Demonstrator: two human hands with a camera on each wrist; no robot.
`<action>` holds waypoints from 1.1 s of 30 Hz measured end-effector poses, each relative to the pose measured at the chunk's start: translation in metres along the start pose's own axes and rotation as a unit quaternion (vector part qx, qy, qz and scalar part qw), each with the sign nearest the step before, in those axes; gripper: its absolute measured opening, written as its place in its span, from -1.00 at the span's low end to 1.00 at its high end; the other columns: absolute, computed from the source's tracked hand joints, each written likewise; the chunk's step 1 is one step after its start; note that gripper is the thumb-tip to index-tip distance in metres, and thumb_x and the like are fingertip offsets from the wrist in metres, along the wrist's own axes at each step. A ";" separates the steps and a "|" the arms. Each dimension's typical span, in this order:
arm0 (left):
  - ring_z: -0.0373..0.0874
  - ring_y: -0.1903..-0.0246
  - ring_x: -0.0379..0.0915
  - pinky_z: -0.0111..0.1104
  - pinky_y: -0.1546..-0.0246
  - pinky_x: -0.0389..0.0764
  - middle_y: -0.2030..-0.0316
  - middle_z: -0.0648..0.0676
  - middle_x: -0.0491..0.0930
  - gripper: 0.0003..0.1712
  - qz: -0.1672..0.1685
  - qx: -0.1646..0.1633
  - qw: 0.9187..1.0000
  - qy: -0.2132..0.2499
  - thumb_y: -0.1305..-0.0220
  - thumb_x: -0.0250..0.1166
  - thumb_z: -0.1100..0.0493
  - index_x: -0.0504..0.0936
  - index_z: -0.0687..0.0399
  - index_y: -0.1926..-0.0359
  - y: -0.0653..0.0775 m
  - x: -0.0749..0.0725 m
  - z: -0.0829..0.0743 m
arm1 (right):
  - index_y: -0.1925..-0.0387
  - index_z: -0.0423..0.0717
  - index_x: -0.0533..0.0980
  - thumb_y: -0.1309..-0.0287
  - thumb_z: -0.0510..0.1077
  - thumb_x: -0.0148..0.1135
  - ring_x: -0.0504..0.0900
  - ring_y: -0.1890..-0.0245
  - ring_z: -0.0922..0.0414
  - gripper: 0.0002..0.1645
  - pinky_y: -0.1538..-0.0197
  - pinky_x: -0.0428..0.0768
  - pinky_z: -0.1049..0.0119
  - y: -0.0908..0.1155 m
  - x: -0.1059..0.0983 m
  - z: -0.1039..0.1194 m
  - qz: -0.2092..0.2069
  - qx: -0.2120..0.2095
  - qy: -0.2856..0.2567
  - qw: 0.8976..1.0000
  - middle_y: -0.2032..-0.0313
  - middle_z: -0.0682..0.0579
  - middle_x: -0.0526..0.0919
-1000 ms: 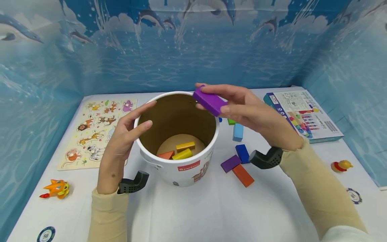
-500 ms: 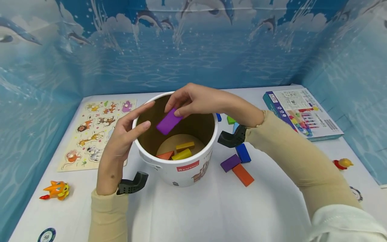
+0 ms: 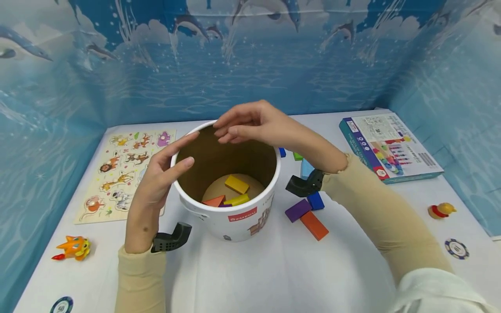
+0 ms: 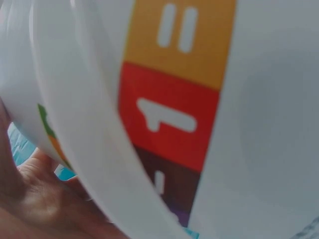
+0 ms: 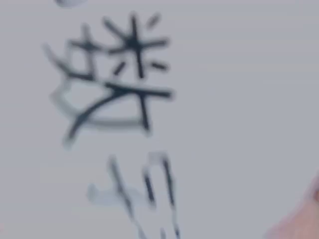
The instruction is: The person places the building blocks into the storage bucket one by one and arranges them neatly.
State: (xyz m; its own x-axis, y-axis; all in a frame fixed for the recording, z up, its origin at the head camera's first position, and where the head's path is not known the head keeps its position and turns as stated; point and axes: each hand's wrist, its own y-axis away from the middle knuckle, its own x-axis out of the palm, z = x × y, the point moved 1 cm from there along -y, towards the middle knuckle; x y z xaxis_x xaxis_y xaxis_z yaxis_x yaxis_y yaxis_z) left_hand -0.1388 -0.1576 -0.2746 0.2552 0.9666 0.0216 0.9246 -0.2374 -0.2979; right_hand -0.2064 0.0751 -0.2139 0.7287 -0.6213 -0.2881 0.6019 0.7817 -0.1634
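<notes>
A white bucket [image 3: 225, 224] stands upright on the table, its printed outer wall filling much of the left wrist view. My left hand [image 3: 154, 182] holds its left rim, thumb reaching over the opening and index finger lying along the edge; the other fingers are hidden. Over the back of the opening hovers my right hand [image 3: 254, 124], fingers loosely bent and holding nothing. On the bucket's floor lie a dark yellow block [image 3: 236, 184], a bright yellow block [image 3: 237, 200], an orange block [image 3: 214, 201] and a purple block, mostly hidden behind the front rim.
Right of the bucket lie a purple block [image 3: 298, 211], a red-orange block [image 3: 315, 225], a blue block [image 3: 315, 201] and a partly covered light blue block [image 3: 307, 168]. An animal puzzle board [image 3: 121, 174] lies left, a boxed set [image 3: 391, 145] right, with small toy figures at both sides.
My right hand carried a purple block from the right over the bucket and let it drop in. The dark yellow block inside has turned. My left hand has stayed at the rim.
</notes>
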 end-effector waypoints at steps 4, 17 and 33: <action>-0.09 -0.21 0.05 -0.08 -0.18 -0.02 -0.19 0.07 0.29 -0.48 -0.001 0.000 1.000 -0.002 -0.11 0.08 0.39 0.39 0.15 -0.16 0.001 -0.002 0.000 | 0.03 -0.26 0.45 -0.19 -0.25 0.02 0.55 0.12 -0.01 -0.68 0.06 0.49 0.20 0.041 -0.018 -0.011 -0.118 -0.041 -0.017 0.992 0.13 -0.14 0.57; -0.08 -0.21 0.05 -0.09 -0.18 0.01 -0.20 0.07 0.27 -0.47 0.000 -0.004 1.000 -0.002 -0.13 0.08 0.38 0.37 0.14 -0.17 0.001 -0.002 -0.002 | -0.12 -0.23 0.33 -0.19 -0.09 0.05 0.44 -0.04 0.13 -0.51 0.02 0.41 0.50 0.181 -0.037 -0.157 -0.169 0.203 0.038 0.964 -0.03 -0.11 0.48; -0.08 -0.21 0.05 -0.06 -0.18 0.00 -0.20 0.07 0.27 -0.48 -0.004 -0.012 1.000 0.001 -0.13 0.08 0.37 0.37 0.14 -0.17 0.002 0.000 -0.001 | -0.16 0.01 0.23 0.05 -0.04 0.29 0.14 -0.18 -0.14 -0.29 -0.13 0.18 -0.16 0.202 -0.012 -0.179 -0.130 0.191 0.212 0.950 -0.16 -0.12 0.26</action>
State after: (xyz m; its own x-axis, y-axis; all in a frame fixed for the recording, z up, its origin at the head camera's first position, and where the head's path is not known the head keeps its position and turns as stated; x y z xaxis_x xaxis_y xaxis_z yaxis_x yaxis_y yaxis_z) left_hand -0.1363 -0.1581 -0.2741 0.2490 0.9682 0.0260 0.9329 -0.2326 -0.2748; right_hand -0.1523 0.2498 -0.4123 0.3911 -0.6490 -0.6526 0.8767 0.4784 0.0497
